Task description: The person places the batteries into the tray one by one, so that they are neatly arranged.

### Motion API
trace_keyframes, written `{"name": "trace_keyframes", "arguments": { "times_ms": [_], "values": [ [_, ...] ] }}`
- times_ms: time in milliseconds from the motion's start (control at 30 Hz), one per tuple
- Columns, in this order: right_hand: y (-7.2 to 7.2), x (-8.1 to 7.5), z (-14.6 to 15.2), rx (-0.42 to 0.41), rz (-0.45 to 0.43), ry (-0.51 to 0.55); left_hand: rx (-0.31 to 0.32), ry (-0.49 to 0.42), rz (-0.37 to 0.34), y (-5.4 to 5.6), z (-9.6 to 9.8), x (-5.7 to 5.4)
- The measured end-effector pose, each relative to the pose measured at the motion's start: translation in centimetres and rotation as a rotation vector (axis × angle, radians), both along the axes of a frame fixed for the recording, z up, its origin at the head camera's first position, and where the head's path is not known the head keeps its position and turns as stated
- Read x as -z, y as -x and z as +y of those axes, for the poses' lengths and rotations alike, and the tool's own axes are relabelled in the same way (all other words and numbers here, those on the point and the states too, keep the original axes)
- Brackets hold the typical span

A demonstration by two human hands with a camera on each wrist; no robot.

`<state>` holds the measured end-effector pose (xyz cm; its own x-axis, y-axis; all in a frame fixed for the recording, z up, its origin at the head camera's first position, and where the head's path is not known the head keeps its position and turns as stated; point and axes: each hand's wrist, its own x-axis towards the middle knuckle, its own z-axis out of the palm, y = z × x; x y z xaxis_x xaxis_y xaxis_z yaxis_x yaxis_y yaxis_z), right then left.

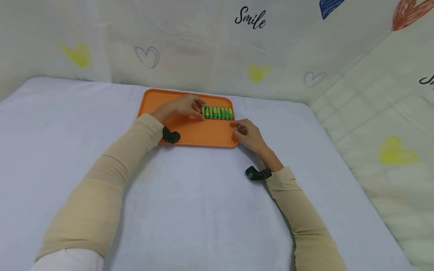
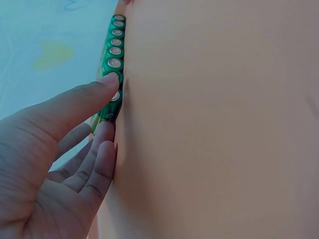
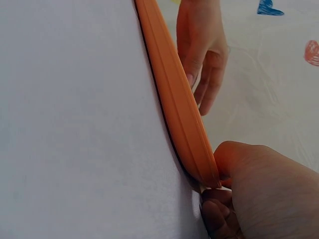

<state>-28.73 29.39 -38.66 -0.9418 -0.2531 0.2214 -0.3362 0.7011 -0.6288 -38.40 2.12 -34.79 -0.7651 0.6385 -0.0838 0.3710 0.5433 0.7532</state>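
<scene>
Several green and yellow batteries (image 1: 217,113) lie side by side in a row on the orange tray (image 1: 203,135). At the row's left end my left hand (image 1: 184,106) pinches a battery, its thumb across the lower ends. In the left wrist view, the thumb (image 2: 94,97) lies over the flat silver ends of the nearest batteries (image 2: 115,52), and the other fingers curl beside the end one. My right hand (image 1: 250,133) rests at the tray's right rim with loosely curled fingers, index tip just below the row's right end. Nothing shows in its grasp.
The tray lies near the back edge of a table with a white cloth (image 1: 203,207). Behind it and to the right hang pale sheets (image 1: 190,37) printed with hearts and "Smile". A dark wrist strap (image 1: 258,174) sits on the right arm, another (image 1: 171,135) on the left.
</scene>
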Motion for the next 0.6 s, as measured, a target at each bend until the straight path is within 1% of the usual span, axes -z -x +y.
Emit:
{"name": "trace_keyframes", "arguments": {
  "times_ms": [200,333,467,600],
  "values": [
    [-0.1,0.0,0.5,-0.002,0.007,0.003,0.003,-0.019,0.002,0.0,0.4,0.1],
    [-0.2,0.0,0.8,-0.002,0.009,-0.004,0.009,-0.028,-0.001,0.2,0.5,0.4],
    [-0.2,0.1,1.2,0.002,0.008,-0.008,0.02,-0.025,0.002,0.4,0.7,0.7],
    [-0.1,0.3,1.7,0.011,0.002,-0.02,0.025,-0.014,0.001,0.2,0.5,0.9]
  ]
}}
